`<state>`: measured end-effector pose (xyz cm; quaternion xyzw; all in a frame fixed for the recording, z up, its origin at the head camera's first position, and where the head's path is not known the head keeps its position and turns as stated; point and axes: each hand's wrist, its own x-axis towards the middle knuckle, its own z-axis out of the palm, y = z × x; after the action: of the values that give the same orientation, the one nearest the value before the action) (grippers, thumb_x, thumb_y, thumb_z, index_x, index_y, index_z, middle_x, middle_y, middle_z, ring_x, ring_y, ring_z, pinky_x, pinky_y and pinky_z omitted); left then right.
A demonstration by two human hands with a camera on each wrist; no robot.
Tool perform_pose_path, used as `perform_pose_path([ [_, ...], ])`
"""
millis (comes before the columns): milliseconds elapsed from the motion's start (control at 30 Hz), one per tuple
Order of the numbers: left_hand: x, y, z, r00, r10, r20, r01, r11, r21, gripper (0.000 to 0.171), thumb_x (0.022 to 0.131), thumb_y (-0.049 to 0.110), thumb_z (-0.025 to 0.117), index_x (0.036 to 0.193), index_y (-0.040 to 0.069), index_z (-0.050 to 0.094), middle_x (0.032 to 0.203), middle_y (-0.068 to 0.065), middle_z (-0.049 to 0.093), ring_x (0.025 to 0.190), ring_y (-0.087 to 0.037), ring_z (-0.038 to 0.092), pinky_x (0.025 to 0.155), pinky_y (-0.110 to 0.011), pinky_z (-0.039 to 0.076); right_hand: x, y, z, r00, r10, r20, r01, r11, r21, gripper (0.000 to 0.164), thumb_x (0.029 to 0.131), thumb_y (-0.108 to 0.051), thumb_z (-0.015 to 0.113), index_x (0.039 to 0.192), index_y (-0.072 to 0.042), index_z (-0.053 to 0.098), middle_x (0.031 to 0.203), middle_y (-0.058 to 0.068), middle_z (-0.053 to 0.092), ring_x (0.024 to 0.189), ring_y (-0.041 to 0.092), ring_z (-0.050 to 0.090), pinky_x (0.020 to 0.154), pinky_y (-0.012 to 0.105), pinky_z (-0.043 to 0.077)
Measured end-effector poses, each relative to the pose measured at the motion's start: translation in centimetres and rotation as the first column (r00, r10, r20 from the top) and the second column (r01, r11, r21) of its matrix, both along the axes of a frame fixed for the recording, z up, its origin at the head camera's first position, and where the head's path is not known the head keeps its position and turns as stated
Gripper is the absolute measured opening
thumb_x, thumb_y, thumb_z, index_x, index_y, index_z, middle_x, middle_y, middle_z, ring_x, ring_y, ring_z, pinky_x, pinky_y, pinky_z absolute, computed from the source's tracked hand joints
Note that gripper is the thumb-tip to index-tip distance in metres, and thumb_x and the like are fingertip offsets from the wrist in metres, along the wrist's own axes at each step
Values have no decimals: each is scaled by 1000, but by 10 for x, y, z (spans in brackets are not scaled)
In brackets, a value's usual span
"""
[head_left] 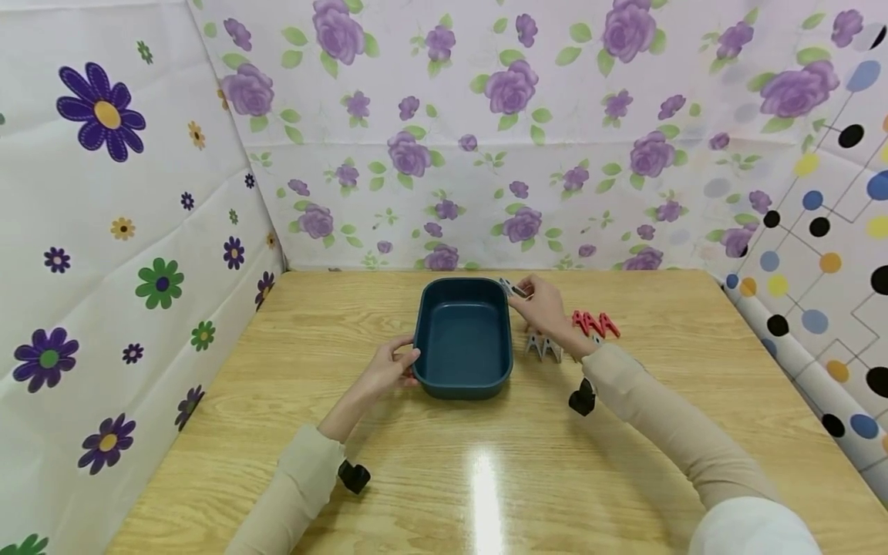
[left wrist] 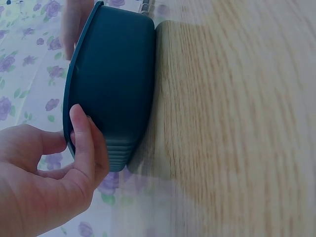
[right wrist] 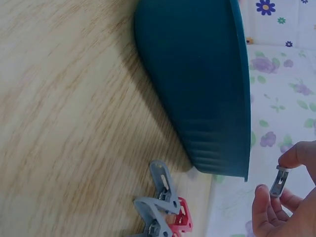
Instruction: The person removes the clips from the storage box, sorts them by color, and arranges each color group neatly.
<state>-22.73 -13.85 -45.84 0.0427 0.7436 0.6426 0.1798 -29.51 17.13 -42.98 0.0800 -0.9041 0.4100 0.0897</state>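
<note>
A dark teal rectangular bin (head_left: 463, 339) stands upright on the table. My left hand (head_left: 385, 368) grips its left rim, thumb on one side of the wall and fingers on the other, as the left wrist view shows. At the bin's far right corner, my right hand (head_left: 544, 304) pinches a grey clothespin (right wrist: 279, 181) between thumb and fingers. In the head view this clothespin overlaps the corner of the rim. Several grey clothespins (right wrist: 163, 185) lie right of the bin, partly hidden by the right wrist. Behind them is a group of red clothespins (head_left: 607, 324).
The wooden table (head_left: 416, 462) ends at a wall hung with flowered cloth (head_left: 513, 92). More patterned cloth covers the left and right sides. Each wrist carries a small black camera mount (head_left: 354, 476).
</note>
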Motion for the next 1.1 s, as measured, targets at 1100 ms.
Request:
perform_pose_path([
  [1100,-1,0,1,1000,-5,5,5,1000,2,47,103,13,47,146,0,36,90,-18,69,63,-11,61,64,-27,56,8,46,-13,993,-81,85,69,990,126,35,90,-26,68,106,4,59,91,20,64,59,16,54,54,26,44],
])
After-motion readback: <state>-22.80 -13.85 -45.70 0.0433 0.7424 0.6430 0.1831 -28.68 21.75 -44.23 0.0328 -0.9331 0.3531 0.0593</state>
